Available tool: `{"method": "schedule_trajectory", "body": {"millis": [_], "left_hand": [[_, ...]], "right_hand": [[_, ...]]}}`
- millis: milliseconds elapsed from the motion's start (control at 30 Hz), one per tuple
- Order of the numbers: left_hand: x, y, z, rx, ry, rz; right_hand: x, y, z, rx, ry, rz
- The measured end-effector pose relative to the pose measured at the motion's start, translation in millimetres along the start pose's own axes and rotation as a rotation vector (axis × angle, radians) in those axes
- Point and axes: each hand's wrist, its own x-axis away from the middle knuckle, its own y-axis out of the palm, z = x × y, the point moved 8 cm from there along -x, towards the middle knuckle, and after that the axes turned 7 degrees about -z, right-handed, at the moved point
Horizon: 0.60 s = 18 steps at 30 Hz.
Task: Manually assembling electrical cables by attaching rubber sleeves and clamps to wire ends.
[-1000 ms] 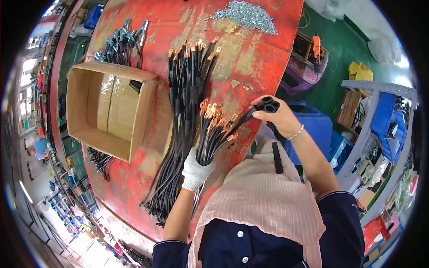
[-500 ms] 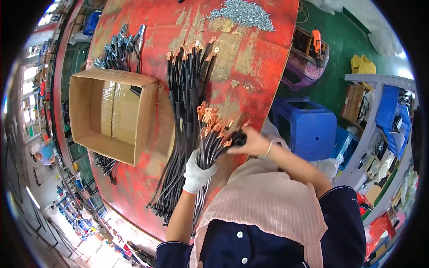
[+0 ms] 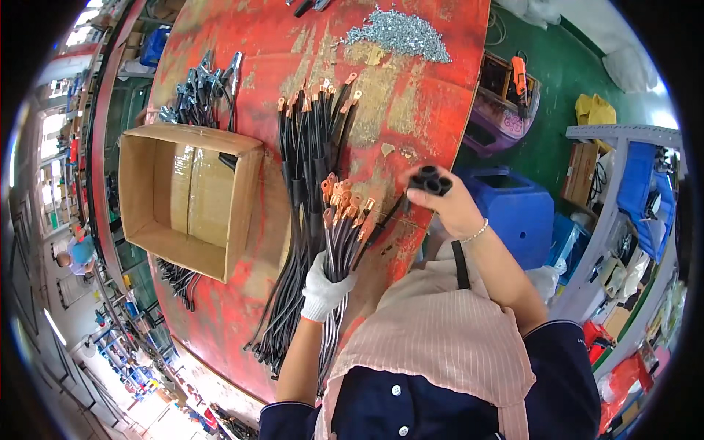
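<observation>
My gloved left hand (image 3: 324,287) is wrapped round a bundle of black cables (image 3: 339,246), whose copper lugs (image 3: 339,196) point away from me. My bare right hand (image 3: 456,209) is raised near the table's right edge, closed on several short black tubes (image 3: 431,181) with their hollow ends showing. A black sleeve (image 3: 374,235) sits on one cable slanting from the bundle toward my right hand; I cannot tell whether my fingers touch that cable. Beyond the held bundle lies another pile of lugged cables (image 3: 312,143), with black sleeves on them.
An open cardboard box (image 3: 246,205) stands on the red worn table (image 3: 227,315) at the left. Behind it lie metal clamps on cables (image 3: 202,92). Small metal parts (image 3: 400,33) are heaped at the far side. A blue plastic stool (image 3: 517,220) stands right of the table.
My right hand has moved away from the held bundle, up and to the right, carrying the black tubes. The sleeve on the slanting cable now shows. My left hand keeps its hold.
</observation>
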Motion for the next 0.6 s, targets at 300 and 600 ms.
{"method": "schedule_trajectory", "body": {"millis": [300, 600], "left_hand": [[11, 6, 10, 0.183, -0.052, -0.135], [12, 7, 15, 0.234, -0.011, -0.103]], "right_hand": [[-24, 22, 2, -0.385, -0.087, 0.185], [-29, 38, -7, -0.235, -0.106, 0.149]]}}
